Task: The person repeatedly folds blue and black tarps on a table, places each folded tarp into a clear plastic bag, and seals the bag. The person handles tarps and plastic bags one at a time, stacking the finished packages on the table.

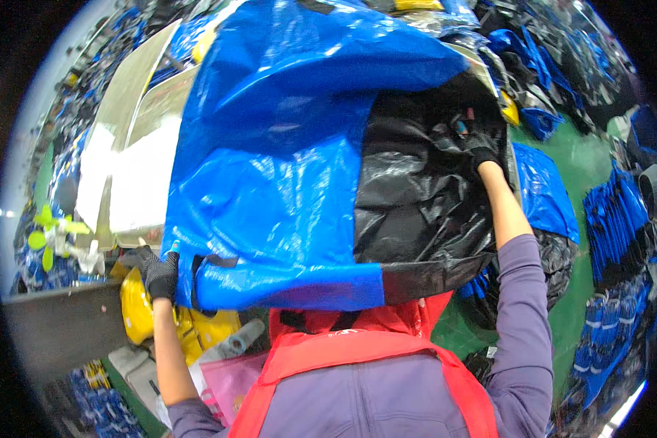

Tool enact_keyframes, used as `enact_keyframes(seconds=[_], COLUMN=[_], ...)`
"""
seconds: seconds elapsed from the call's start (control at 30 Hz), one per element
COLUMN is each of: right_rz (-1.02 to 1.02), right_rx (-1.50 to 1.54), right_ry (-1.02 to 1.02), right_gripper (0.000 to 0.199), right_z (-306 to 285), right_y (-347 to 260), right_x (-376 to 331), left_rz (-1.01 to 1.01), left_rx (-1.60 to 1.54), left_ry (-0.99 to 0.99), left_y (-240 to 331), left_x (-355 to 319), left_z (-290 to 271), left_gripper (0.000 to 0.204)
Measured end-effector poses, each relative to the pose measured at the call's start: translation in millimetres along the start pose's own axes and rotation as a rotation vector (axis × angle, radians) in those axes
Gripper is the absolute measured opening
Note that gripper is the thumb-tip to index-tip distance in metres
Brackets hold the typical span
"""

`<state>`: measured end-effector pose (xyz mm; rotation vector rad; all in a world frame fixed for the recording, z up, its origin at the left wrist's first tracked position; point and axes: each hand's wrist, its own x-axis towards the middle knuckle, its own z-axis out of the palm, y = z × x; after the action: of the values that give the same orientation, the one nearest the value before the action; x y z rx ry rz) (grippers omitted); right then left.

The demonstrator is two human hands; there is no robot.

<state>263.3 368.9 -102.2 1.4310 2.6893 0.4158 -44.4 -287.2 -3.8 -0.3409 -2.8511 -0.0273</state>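
A large bag of shiny woven plastic (270, 160), blue over most of its surface and black on its right part, is held up in front of the person and fills the middle of the view. It hangs above the person's chest, with its lower edge just over the red apron (358, 350) that is worn on a purple long-sleeved top (387, 401).

The left hand (160, 274), in a dark glove, is at the lower left corner of the bag. Its fingers are curled tight around the blue edge there and grip it.

The right hand (482, 150), also in a dark glove, is raised to the upper right part of the bag, on the black section. The fingers are bent into the crumpled black material and seem to hold it, but how far they close I cannot tell, because glove and plastic are both dark.

Behind the bag on the left stands a work table (58, 328) with white sheets (139, 182) on it, and a yellow plastic bag (135, 306) lies just beside the left hand. On the right, piles of folded blue bags (620, 212) lie on the green floor (584, 160).
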Motion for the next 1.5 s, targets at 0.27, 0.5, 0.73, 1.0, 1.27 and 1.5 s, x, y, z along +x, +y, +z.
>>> enact_keyframes(seconds=[0.27, 0.5, 0.73, 1.0, 1.27, 1.5], right_rz=[-0.076, -0.290, -0.109, -0.011, 0.002, -0.258], right_rx=[0.129, 0.134, 0.277, 0.622, 0.607, 0.161], right_ry=[0.037, -0.183, 0.083, 0.069, 0.070, 0.174], right_gripper=[0.076, 0.068, 0.068, 0.082, 0.072, 0.067], right_z=[-10.9, -26.7, -61.5, -14.6, -38.6, -65.4], right_y=[17.7, 19.4, -9.6, -21.8, -27.4, 39.4], right_x=[6.8, 6.4, 12.8, 1.6, -6.0, -16.0], left_rz=[-0.028, 0.706, 2.155, 1.720, 0.307, 0.270], left_rx=[-0.970, -0.252, -0.670, -1.022, -1.000, -1.139], left_ry=[-0.685, -0.241, -0.845, -0.671, -0.141, -0.159], left_y=[-128.7, 99.6, 338.5, 336.1, 253.4, 213.4], left_x=[-14.1, 29.5, -181.6, -75.8, 266.1, 308.9], left_z=[40.4, -62.5, -48.4, 0.7, 99.9, 128.8], left_gripper=[0.051, 0.057, 0.063, 0.045, 0.043, 0.055])
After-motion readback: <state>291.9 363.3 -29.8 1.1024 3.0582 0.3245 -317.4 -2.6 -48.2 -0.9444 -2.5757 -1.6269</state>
